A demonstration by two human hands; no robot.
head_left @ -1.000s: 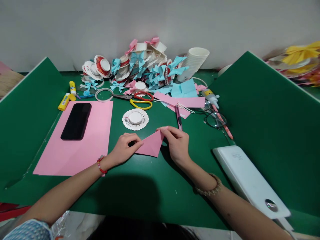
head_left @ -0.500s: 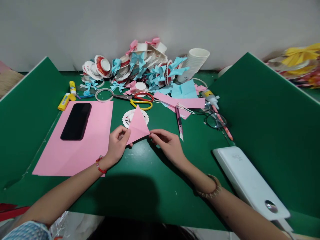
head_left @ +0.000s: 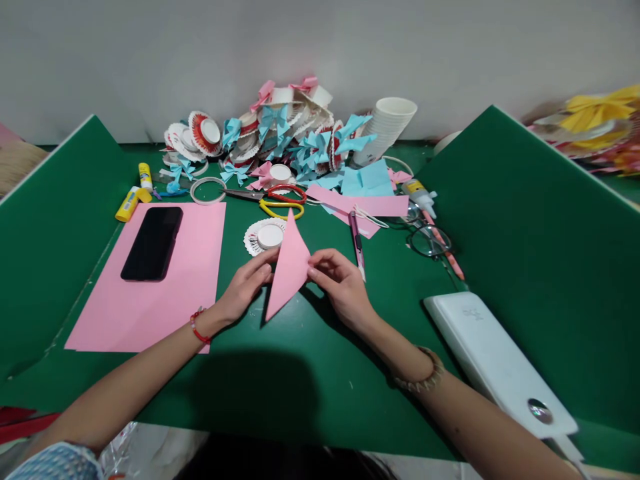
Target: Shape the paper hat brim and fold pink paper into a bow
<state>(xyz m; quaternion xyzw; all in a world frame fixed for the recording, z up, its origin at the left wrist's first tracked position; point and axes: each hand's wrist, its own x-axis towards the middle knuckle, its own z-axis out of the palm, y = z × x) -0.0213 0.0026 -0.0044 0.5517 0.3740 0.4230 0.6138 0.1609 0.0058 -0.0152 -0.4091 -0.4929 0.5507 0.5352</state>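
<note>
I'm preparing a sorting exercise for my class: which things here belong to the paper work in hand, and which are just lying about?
Belongs, or likely does:
pink paper piece, pinched in the right hand
pink sheets
scissors
craft knife
white frilled disc

Probably just lying about:
black phone, resting on the pink sheets
eyeglasses
white power bank

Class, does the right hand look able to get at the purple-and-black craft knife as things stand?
Probably yes: the craft knife lies apparently uncovered just beyond the right hand, though that hand may need to release the folded pink paper.
</note>
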